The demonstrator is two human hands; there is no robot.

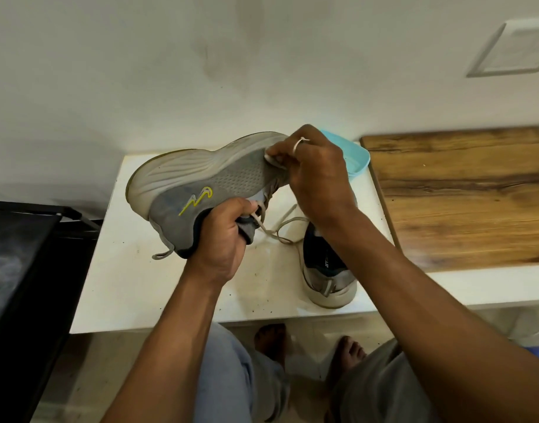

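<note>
A grey sneaker [207, 181] with a yellow logo and a pale sole is held on its side above the white table [134, 285]. My left hand [224, 239] grips it at the collar and tongue, fingers curled inside the opening. My right hand [315, 172], with a ring on one finger, pinches a small white wipe [273, 158] against the sneaker's toe area. Loose grey laces hang below the shoe. The second grey sneaker [326, 276] stands on the table under my right forearm, partly hidden by it.
A light blue bowl [355, 158] sits at the table's back edge behind my right hand. A wooden board [463, 196] lies to the right. A black rack [33, 257] stands at the left. The wall is close behind. My bare feet show below the table edge.
</note>
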